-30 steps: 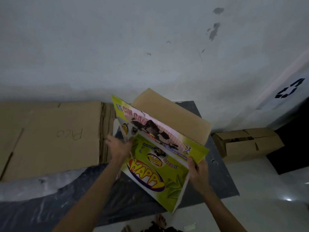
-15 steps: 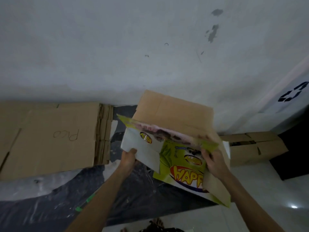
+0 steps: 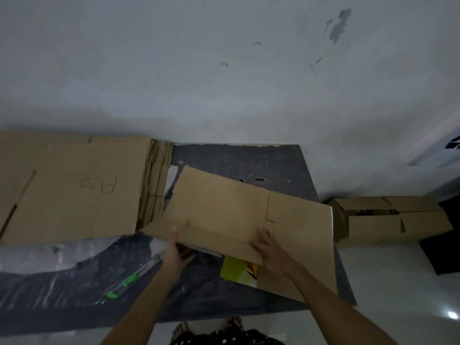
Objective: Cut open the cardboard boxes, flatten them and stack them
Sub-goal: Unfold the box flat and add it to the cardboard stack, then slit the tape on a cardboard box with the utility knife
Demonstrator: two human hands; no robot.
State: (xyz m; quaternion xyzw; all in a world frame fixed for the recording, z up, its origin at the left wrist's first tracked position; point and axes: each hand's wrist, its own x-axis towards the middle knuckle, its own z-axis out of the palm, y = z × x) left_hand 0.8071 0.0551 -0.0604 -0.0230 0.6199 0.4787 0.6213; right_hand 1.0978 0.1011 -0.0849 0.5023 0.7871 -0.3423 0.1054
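Note:
A cut-open cardboard box (image 3: 224, 207) lies almost flat over the dark mat, brown inner side up, with a yellow-green printed flap (image 3: 237, 271) showing underneath its near edge. My left hand (image 3: 176, 250) grips the near left edge, thumb on top and fingers below. My right hand (image 3: 271, 247) lies on top of the near flap with fingers spread. A stack of flattened cardboard (image 3: 74, 190), marked "Pico", lies to the left against the wall. A green-handled cutter (image 3: 124, 282) lies on the mat near my left forearm.
A dark mat (image 3: 236, 160) covers the floor by the white wall (image 3: 199, 70). A brown uncut box (image 3: 388, 220) sits at the right. Clear plastic sheeting (image 3: 37, 257) lies at the left. My feet (image 3: 206, 327) show at the bottom edge.
The printed box was held up and open; it has been turned over and lowered onto the mat, brown side up. Both hands moved down with it.

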